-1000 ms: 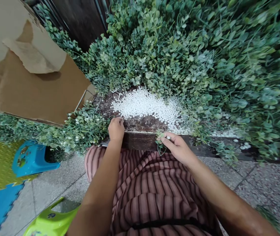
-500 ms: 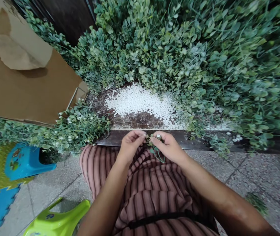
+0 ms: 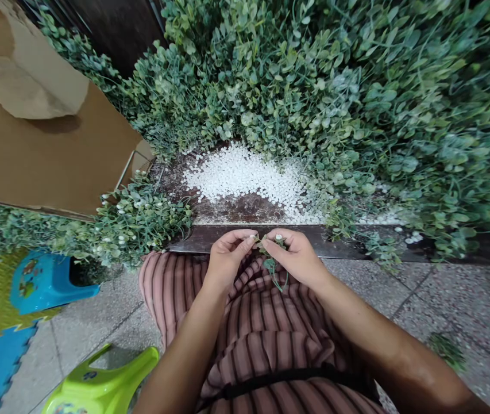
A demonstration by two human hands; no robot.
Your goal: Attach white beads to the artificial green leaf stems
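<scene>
My left hand (image 3: 228,260) is closed in a pinch, thumb against forefinger, with a small white bead (image 3: 253,236) showing at the fingertips. Close beside it, my right hand (image 3: 296,257) pinches a sprig of artificial greenery (image 3: 274,271), its thin stem hanging below the fingers. Another white bead sits on the sprig near the right forefinger. The two sets of fingertips nearly meet, above the lap and the table's front edge. Just beyond them, a heap of white beads (image 3: 245,177) is spread on the dark wooden table (image 3: 249,213).
Piled artificial greenery (image 3: 296,86) covers the back and right. A cardboard box (image 3: 46,161) stands at left beside sprigs bearing white beads (image 3: 135,221). A blue stool (image 3: 44,282) and a green stool (image 3: 98,382) are on the floor at left. One loose sprig (image 3: 446,351) lies at right.
Both hands stay together in nearly the same pinch, with only slight finger movement. The sprig's stem hangs a little lower. The view has shifted slightly.
</scene>
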